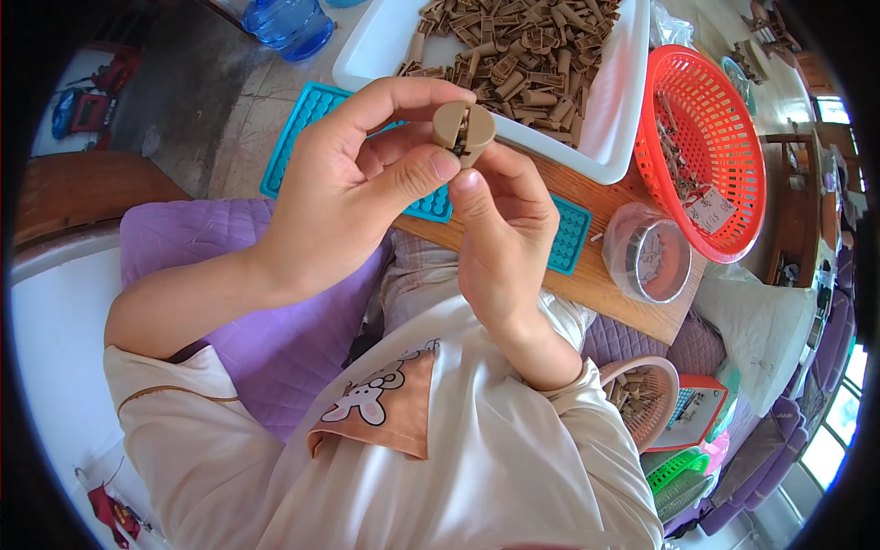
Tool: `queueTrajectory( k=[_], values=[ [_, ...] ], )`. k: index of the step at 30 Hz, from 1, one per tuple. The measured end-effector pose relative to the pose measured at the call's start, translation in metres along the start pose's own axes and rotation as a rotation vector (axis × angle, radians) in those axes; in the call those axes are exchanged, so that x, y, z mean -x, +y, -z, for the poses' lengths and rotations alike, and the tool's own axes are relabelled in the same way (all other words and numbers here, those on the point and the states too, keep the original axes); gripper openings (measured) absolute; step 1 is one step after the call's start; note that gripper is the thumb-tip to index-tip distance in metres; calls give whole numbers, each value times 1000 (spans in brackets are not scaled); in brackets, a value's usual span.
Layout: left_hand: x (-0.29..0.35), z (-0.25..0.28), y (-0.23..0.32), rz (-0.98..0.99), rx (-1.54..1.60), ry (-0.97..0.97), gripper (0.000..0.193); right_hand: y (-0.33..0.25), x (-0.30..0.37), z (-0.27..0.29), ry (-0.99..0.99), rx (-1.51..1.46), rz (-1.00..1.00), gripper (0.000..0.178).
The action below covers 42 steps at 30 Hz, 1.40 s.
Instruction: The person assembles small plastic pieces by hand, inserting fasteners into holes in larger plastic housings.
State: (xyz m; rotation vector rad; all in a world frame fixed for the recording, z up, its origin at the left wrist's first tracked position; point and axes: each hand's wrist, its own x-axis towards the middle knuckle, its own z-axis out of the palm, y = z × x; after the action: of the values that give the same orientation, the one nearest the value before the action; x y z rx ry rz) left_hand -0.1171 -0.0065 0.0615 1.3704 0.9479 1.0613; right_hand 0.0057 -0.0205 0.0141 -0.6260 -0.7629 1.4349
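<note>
A small tan plastic piece (448, 122) with a rounded, split end is held up in front of me, over the near edge of the wooden table (632, 307). A dark slot parts its two halves, and something small inside the slot is too fine to make out. My left hand (335, 183) pinches it from the left between thumb and fingers. From below and the right, the thumb and fingers of my right hand (509, 229) press on it too. Beneath my hands lies a teal tray (570, 236) with rows of small cavities, partly hidden by them.
Beyond my hands stands a white tub (600, 167) heaped with tan plastic parts (527, 64). To its right are a red basket (753, 174) and a bag-lined round container (676, 275). A pink basket (667, 390) of parts sits lower right; a blue water bottle (289, 32) is far left.
</note>
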Motion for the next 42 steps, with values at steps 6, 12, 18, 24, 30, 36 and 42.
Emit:
queueTrajectory(
  k=[6,12,18,24,30,36,42],
  values=[
    [6,-3,-5,55,-66,61,35,3,3,2,-20,-8,-103,19],
    [11,-15,-10,58,-167,133,28,14,4,10,-17,118,-108,15],
    [12,-11,-4,-142,-607,11,38,21,-1,2,-27,407,117,20],
    [5,-16,0,-602,-837,-45,39,15,9,-3,-212,562,343,12],
    [2,-26,-7,-601,-681,-52,29,26,15,6,-145,598,475,11],
    [16,-20,-11,-187,-200,-109,36,-22,14,32,-375,679,28,23],
    [6,-8,10,192,-60,-116,49,-89,19,138,46,1183,-210,20]
  ],
)
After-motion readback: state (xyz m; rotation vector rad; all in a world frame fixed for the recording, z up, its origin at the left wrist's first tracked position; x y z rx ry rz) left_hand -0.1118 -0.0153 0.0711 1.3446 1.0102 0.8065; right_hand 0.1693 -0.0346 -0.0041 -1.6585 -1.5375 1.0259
